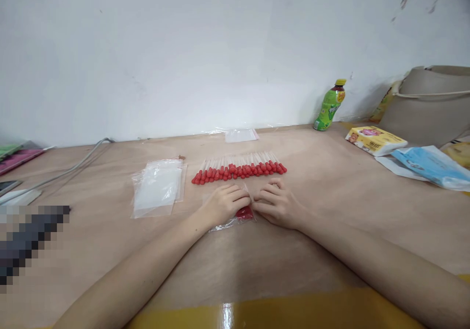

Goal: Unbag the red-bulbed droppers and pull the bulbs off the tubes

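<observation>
My left hand point(226, 202) rests on a clear plastic bag point(223, 225) that has something red point(245, 213) in its right end. Its fingers are bent together over the bag's upper part. Close by on the right, my right hand point(276, 203) has curled fingers at the bag's right edge; what its fingertips hold, if anything, is hidden. Just beyond both hands lies a row of thin clear droppers or tubes with red bulb ends point(238, 172), the red ends toward me. A stack of clear flat bags point(156, 187) lies left of the row.
A small clear packet point(241, 135) lies near the wall. At the right are a green bottle point(330, 105), a yellow tissue pack point(376, 140), a blue packet point(433, 166) and a grey bag point(429, 106). A grey cable point(79, 161) and a pink packet point(22, 159) are at the left.
</observation>
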The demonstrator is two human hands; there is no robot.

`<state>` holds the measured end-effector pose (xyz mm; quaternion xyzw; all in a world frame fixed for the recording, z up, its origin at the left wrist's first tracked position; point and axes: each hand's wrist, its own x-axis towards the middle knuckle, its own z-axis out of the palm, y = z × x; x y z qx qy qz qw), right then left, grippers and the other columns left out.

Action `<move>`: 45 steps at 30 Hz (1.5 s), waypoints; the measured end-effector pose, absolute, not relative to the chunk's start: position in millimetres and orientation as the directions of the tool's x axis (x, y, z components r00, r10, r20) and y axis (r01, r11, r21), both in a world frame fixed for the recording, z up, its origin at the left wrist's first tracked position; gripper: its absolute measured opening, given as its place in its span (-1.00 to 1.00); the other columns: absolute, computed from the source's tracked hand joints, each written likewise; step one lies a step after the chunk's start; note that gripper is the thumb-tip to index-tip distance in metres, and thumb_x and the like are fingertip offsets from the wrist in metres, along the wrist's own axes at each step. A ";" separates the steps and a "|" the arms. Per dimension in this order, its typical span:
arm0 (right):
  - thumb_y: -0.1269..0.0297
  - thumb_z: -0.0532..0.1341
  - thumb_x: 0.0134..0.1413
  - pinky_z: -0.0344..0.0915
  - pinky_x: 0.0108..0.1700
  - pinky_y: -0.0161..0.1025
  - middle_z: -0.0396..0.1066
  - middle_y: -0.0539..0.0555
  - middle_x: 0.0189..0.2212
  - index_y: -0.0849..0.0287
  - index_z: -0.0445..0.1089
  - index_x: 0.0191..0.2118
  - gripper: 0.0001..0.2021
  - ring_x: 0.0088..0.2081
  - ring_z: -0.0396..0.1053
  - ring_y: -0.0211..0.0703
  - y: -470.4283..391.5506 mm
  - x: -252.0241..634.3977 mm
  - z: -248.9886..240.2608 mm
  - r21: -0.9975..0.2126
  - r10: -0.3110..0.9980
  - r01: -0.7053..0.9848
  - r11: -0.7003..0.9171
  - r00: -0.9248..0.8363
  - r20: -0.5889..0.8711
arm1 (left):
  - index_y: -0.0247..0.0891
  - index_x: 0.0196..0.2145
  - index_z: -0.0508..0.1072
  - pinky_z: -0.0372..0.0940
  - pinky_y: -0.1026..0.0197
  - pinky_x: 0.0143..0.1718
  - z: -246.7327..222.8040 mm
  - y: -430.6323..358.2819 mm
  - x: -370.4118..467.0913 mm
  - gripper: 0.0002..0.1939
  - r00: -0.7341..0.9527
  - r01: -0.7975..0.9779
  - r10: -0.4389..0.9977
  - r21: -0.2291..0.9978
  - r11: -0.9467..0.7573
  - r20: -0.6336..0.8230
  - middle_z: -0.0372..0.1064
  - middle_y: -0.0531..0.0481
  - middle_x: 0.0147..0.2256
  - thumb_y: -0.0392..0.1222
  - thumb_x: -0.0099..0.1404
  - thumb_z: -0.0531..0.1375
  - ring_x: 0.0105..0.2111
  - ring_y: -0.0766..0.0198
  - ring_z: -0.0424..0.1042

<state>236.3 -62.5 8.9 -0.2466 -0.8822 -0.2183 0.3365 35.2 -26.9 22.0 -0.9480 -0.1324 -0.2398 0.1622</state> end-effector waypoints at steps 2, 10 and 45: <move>0.47 0.08 0.09 0.01 -0.20 -0.20 0.37 -0.05 -0.45 0.13 0.34 -0.41 -0.84 -0.36 0.17 -0.28 -62.4 236.7 8.4 0.252 0.278 0.585 0.771 -0.666 0.692 | -0.29 -0.33 0.37 0.21 0.28 -0.33 22.1 -27.2 35.4 -0.80 0.861 0.318 0.168 -0.251 -0.914 0.480 0.40 0.01 -0.36 -0.28 0.34 -0.03 -0.36 0.33 0.33; 0.50 0.01 0.13 0.01 -0.20 -0.21 0.33 -0.04 -0.50 0.18 0.31 -0.48 -0.77 -0.38 0.13 -0.29 -61.6 234.6 8.6 0.302 0.287 0.597 0.743 -0.693 0.662 | -0.30 -0.36 0.34 0.18 0.24 -0.28 25.4 -24.1 36.6 -0.82 0.916 0.258 0.115 -0.344 -0.903 0.385 0.39 0.04 -0.33 -0.30 0.34 -0.02 -0.32 0.30 0.30; 0.16 0.19 0.00 0.15 -0.23 -0.21 0.43 -0.01 -0.44 0.11 0.43 -0.21 -0.77 -0.34 0.33 -0.19 -48.7 223.6 10.6 -0.610 0.851 0.602 0.516 -0.438 0.289 | -0.22 0.07 0.11 0.24 0.06 -0.04 25.4 -56.5 -7.1 -0.51 0.663 0.551 0.702 0.467 -0.692 0.259 0.28 -0.13 0.00 -0.05 0.23 0.11 -0.03 0.15 0.30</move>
